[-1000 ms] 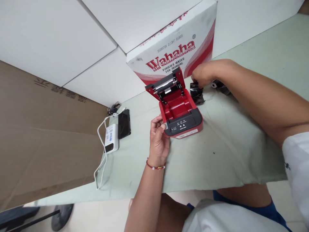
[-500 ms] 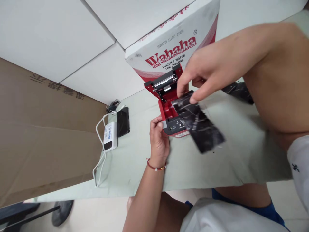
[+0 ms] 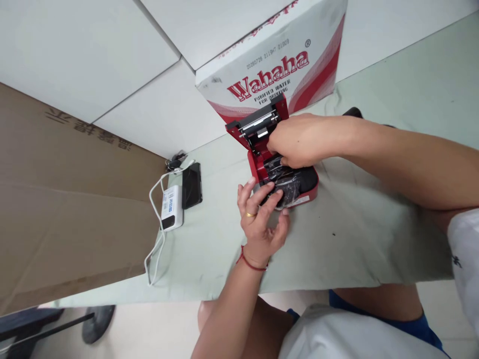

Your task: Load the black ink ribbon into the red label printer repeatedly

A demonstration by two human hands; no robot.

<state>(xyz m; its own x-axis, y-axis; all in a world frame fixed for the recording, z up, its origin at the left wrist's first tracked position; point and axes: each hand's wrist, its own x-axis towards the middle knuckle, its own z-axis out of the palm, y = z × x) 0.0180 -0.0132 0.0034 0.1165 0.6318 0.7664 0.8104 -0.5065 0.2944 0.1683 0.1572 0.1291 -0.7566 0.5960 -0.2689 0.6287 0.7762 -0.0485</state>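
Note:
A small red printer (image 3: 262, 127) with its lid up stands on the pale green table (image 3: 337, 229), in front of a Wahaha carton (image 3: 284, 65). A crinkled black plastic wrapper (image 3: 286, 182) lies over the printer's open bay and front panel. My right hand (image 3: 295, 139) is closed on the wrapper's upper end at the bay. My left hand (image 3: 262, 214) holds the wrapper's lower end at the printer's front, fingers and thumb pressed on it. What is inside the wrapper is hidden.
A white power bank (image 3: 171, 208) with a white cable (image 3: 153, 244) and a black phone (image 3: 192, 185) lie left of the printer. Keys (image 3: 175, 162) sit behind them. Brown cardboard (image 3: 67, 209) covers the far left. Another dark item (image 3: 352, 112) shows behind my right forearm.
My right hand has brought the black wrapper from beside the printer, through the air, down onto the open printer. My left hand has shifted from the printer's side to the wrapper's lower end.

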